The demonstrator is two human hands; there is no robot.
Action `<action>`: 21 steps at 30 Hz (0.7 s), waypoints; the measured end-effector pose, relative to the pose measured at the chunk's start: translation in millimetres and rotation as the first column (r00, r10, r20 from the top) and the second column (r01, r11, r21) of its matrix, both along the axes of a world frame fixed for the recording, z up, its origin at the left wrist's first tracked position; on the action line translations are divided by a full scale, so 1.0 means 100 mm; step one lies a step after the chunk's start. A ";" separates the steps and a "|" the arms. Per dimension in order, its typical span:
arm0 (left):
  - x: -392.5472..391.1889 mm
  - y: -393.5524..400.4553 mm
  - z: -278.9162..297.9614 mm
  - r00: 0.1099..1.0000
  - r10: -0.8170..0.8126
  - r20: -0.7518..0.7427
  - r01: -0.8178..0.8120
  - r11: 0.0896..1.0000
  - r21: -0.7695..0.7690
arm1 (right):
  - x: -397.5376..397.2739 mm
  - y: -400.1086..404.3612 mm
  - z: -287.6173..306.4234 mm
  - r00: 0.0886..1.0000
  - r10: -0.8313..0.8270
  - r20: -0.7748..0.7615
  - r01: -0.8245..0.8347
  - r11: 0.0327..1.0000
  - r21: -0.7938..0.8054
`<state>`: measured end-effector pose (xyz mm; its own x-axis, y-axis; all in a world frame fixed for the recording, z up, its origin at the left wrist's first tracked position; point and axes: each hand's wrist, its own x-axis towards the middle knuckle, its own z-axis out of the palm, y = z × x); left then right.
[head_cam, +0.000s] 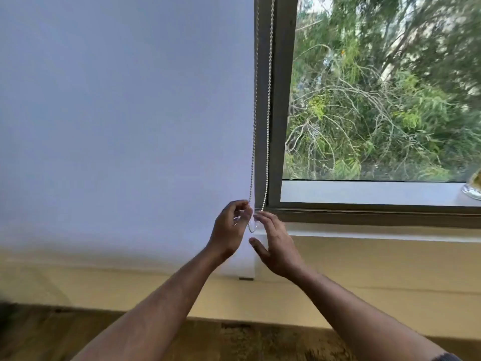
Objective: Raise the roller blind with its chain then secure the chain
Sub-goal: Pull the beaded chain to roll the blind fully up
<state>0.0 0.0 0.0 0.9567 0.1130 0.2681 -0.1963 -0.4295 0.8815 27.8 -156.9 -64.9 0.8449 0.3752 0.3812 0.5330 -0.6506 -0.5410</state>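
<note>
Left hand [229, 230] pinches chain [268, 113]; loop bottom blurred beside right hand [276, 246].

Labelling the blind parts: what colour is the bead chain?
White, or pale silver: the beaded loop chain hanging against the grey-brown window frame, clearest in the head view.

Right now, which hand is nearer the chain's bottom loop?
Both hands are close. The left hand pinches the strand just above the chain's bottom loop; the right hand hovers open beside it.

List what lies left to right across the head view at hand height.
Blind → left hand → chain → right hand → window frame.
</note>
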 end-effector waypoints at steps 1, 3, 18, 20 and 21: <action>0.02 -0.05 0.05 1.000 -0.008 0.024 0.008 1.000 -0.016 | 0.02 0.01 0.01 0.999 0.032 0.015 -0.033 0.999 0.039; 0.05 -0.15 0.17 1.000 0.007 0.025 -0.007 1.000 -0.022 | 0.06 0.03 0.06 0.996 0.084 0.033 -0.086 0.994 0.071; 0.11 -0.50 0.23 0.997 0.081 -0.017 -0.082 0.985 -0.154 | 0.31 -0.08 -0.25 0.986 0.163 0.022 -0.164 0.975 0.152; 0.09 -0.55 0.38 0.998 0.059 0.033 -0.052 0.983 -0.178 | 0.34 -0.10 -0.25 0.982 0.175 0.075 -0.183 0.975 0.126; 0.09 -0.58 0.48 0.996 0.054 0.067 -0.040 0.979 -0.199 | 0.35 -0.10 -0.25 0.978 0.185 0.099 -0.196 0.974 0.115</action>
<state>9.3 -58.0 47.9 0.9280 0.2150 0.3042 -0.2461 -0.2592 0.9339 62.3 -167.2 -89.8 0.7239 0.4718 0.5034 0.6893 -0.4635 -0.5568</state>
